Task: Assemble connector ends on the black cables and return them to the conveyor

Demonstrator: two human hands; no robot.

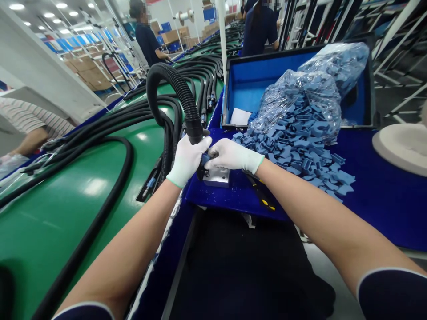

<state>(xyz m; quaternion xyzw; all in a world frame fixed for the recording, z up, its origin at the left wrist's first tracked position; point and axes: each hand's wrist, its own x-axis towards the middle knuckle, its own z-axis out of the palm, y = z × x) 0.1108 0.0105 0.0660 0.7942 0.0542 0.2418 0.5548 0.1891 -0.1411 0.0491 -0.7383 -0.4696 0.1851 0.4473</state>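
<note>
My left hand [187, 160], in a white glove, is closed around the end of a black corrugated hose [191, 113], which arches up and back over the green belt. Pinched in the gloved fingers of my right hand [230, 154] is a small blue plastic clip [205, 158], held against the hose's end fitting. A small spring [207, 173] shows just under the clip. Below both hands a metal block [218, 178] sits on the blue table. My fingers partly hide the fitting.
Loose blue clips [300, 138] spill from a clear plastic bag [307, 89] beside a blue bin [247, 84]. Yellow-and-black pliers [262, 195] lie near my right wrist. Several black hoses [113, 120] cover the green conveyor [83, 213]. Co-workers stand farther along the line.
</note>
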